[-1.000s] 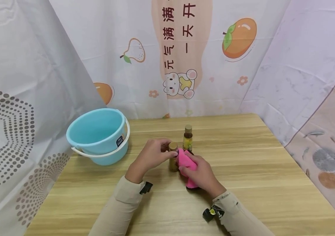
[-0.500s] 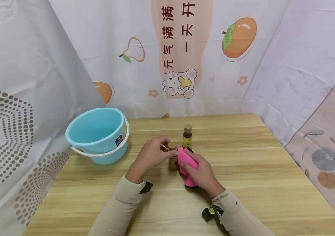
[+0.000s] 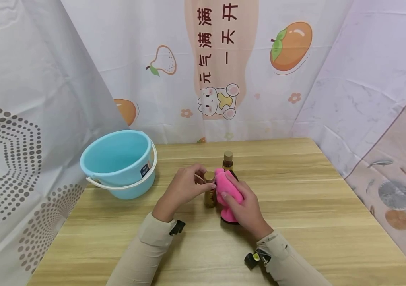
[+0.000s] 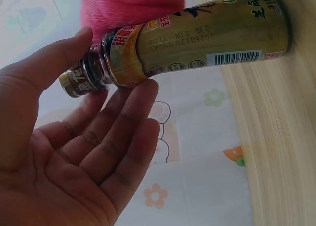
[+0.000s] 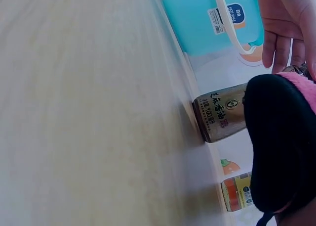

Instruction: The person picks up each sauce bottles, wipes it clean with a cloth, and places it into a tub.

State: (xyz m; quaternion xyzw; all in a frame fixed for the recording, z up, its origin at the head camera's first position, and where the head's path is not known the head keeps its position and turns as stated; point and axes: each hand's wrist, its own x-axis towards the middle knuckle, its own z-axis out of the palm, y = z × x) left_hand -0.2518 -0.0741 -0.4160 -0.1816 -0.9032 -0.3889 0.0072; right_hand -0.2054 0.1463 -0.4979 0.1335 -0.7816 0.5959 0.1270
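My left hand (image 3: 184, 188) holds a small sesame oil bottle (image 3: 210, 198) by its neck, between thumb and fingers. The bottle stands upright on the table, with a gold cap and gold-brown label; its barcode side shows in the left wrist view. My right hand (image 3: 248, 208) grips a fluffy pink cloth (image 3: 229, 190) with a black edge and presses it to the bottle's right side. From the right wrist, the cloth's black underside (image 5: 274, 142) hides the bottle's upper part. Just behind the cloth stands a second small bottle (image 3: 228, 157) with a yellow label, partly covered.
A light blue bucket (image 3: 147, 184) with a white handle stands at the back left of the wooden table (image 3: 296, 190). Printed curtains (image 3: 260, 107) hang along the table's back and sides. A black wrist camera (image 3: 252, 260) sits by the right cuff.
My right hand has slid the pink cloth slightly up along the bottle, so it now covers more of the second bottle. The left hand and its bottle have stayed nearly still.
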